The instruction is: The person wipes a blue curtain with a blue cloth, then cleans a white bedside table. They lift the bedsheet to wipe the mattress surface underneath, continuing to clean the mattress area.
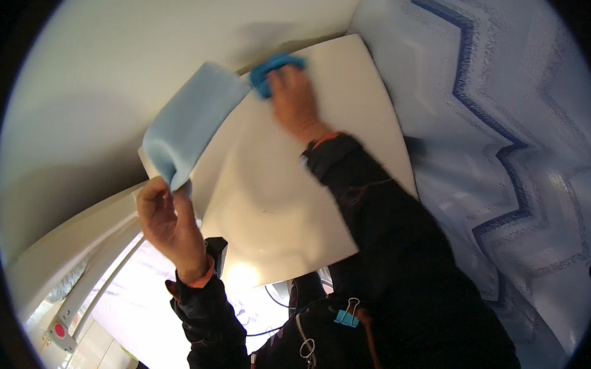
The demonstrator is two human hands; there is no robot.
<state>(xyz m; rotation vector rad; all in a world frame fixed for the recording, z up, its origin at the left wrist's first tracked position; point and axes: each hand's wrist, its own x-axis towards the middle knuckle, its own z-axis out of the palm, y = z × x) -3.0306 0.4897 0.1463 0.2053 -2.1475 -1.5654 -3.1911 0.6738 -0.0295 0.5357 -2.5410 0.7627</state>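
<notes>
My right hand [295,102] presses a crumpled blue cloth [277,73] onto the far edge of a smooth cream panel [295,184], close to the wall; hand and cloth are slightly blurred. In my left hand [170,228], the thumb and fingers pinch one corner of a light blue, thin sheet [194,116], probably cloth or soft foam. The sheet extends up and away from that hand, in front of the panel's left edge and the wall. Its far corner comes close to the blue cloth.
A pale wall [105,84] runs along the left and far side. On the right hangs a blue-white curtain [444,117] with dark zigzag bands. At lower left is a white bar fitting with a red round spot [59,330]. A turquoise binder clip [347,317] hangs on my dark jacket.
</notes>
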